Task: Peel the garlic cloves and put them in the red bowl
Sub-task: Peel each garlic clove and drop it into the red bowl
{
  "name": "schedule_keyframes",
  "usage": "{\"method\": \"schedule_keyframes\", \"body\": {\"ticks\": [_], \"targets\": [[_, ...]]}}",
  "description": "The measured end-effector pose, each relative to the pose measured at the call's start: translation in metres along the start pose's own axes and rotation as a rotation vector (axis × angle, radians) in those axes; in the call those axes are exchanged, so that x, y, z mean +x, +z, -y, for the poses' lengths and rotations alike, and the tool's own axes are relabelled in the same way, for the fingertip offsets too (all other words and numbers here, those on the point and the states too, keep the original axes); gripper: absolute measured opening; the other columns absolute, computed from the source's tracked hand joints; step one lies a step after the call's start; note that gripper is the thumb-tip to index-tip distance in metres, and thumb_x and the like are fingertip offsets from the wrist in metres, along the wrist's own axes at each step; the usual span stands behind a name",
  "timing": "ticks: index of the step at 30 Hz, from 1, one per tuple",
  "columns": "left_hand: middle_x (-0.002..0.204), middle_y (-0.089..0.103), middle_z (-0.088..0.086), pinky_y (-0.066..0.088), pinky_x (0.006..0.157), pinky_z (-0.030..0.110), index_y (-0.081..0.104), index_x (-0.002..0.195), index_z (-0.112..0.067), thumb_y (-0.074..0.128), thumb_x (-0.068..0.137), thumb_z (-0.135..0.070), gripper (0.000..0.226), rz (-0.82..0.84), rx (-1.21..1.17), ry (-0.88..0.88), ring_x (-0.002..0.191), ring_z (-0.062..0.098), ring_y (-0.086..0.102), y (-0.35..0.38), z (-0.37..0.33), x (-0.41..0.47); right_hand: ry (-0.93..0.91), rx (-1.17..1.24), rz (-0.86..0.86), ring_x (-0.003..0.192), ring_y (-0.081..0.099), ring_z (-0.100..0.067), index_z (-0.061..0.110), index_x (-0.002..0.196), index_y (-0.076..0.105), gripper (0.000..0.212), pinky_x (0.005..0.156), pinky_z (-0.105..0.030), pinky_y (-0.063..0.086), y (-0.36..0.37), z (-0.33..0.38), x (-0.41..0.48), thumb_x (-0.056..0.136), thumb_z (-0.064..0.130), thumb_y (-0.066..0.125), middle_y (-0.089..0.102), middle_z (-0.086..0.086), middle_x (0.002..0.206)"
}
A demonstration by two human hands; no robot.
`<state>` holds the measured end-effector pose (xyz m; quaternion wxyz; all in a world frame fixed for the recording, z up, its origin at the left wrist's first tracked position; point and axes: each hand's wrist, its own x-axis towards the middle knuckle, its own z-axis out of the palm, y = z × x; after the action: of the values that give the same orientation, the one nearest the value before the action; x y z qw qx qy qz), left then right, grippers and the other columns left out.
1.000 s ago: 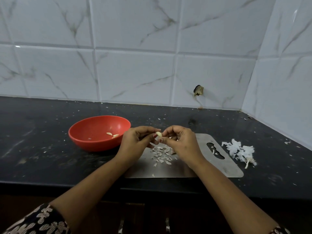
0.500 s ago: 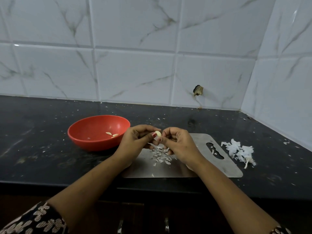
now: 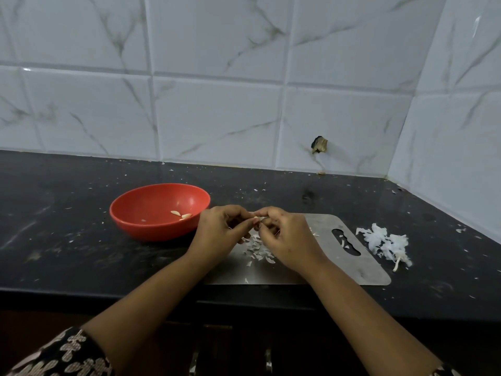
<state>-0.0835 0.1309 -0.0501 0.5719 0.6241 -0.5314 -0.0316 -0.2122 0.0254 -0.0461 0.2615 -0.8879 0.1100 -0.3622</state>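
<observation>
Left hand [image 3: 219, 232] and right hand [image 3: 287, 240] pinch one garlic clove [image 3: 256, 219], its long axis hidden by fingertips, over the peel-littered board [image 3: 325, 267], the red bowl [image 3: 151, 229] just left.

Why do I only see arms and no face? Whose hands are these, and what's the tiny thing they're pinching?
There is no machine here. A person wears a camera on their head, so the one picture looks down at their own arms. The left hand and the right hand meet above a steel board and pinch a small garlic clove between them, mostly hidden by the fingers. Bits of skin lie on the board underneath. On the black counter, a red bowl on the left holds a few peeled cloves. A heap of white skins lies right of the board.
</observation>
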Motion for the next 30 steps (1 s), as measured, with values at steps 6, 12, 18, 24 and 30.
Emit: {"method": "schedule_keyframes", "body": {"ticks": [6, 12, 18, 24, 30], "targets": [[0.072, 0.072, 0.003, 0.056, 0.056, 0.021, 0.074, 0.086, -0.009, 0.072, 0.082, -0.013, 0.006, -0.026, -0.011, 0.001, 0.062, 0.011, 0.069, 0.0006, -0.0014, -0.0011, 0.036, 0.065, -0.012, 0.064, 0.066, -0.006, 0.01, 0.109, 0.069, 0.022, 0.06, -0.016, 0.052, 0.0, 0.0021, -0.0002, 0.09, 0.005, 0.061, 0.07, 0.004, 0.076], [0.068, 0.071, 0.005, 0.057, 0.056, 0.025, 0.071, 0.08, -0.012, 0.075, 0.08, -0.009, 0.005, -0.05, -0.089, -0.03, 0.058, 0.016, 0.069, 0.0011, -0.002, -0.0009, 0.074, 0.126, -0.015, 0.07, 0.069, -0.008, 0.01, 0.098, 0.069, 0.013, 0.065, -0.021, 0.056, 0.0004, 0.0033, 0.0007, 0.088, 0.003, 0.062, 0.072, -0.001, 0.08], [0.068, 0.072, 0.006, 0.056, 0.059, 0.025, 0.071, 0.085, -0.017, 0.075, 0.08, -0.007, 0.012, -0.033, -0.118, -0.018, 0.06, 0.017, 0.07, 0.0017, -0.0018, -0.0014, 0.081, 0.106, -0.013, 0.066, 0.068, -0.007, 0.009, 0.095, 0.069, 0.013, 0.063, -0.022, 0.056, 0.0021, 0.0041, 0.0015, 0.086, 0.003, 0.063, 0.071, 0.001, 0.076], [0.076, 0.074, 0.005, 0.059, 0.063, 0.029, 0.072, 0.088, -0.017, 0.073, 0.08, -0.003, 0.015, -0.025, -0.128, 0.002, 0.065, 0.019, 0.071, 0.0012, -0.0017, -0.0018, 0.08, 0.098, -0.027, 0.065, 0.068, -0.01, 0.008, 0.095, 0.07, 0.013, 0.063, -0.026, 0.058, 0.0022, 0.0036, 0.0016, 0.086, 0.003, 0.063, 0.071, -0.001, 0.073], [0.078, 0.073, 0.014, 0.055, 0.061, 0.026, 0.069, 0.08, -0.014, 0.072, 0.081, -0.001, 0.013, -0.025, -0.267, -0.077, 0.07, 0.026, 0.072, 0.0018, -0.0012, 0.0009, 0.135, 0.17, -0.089, 0.059, 0.066, -0.006, 0.015, 0.086, 0.07, 0.013, 0.059, -0.02, 0.055, 0.0029, 0.0045, 0.0029, 0.086, 0.003, 0.065, 0.067, 0.006, 0.062]]}}
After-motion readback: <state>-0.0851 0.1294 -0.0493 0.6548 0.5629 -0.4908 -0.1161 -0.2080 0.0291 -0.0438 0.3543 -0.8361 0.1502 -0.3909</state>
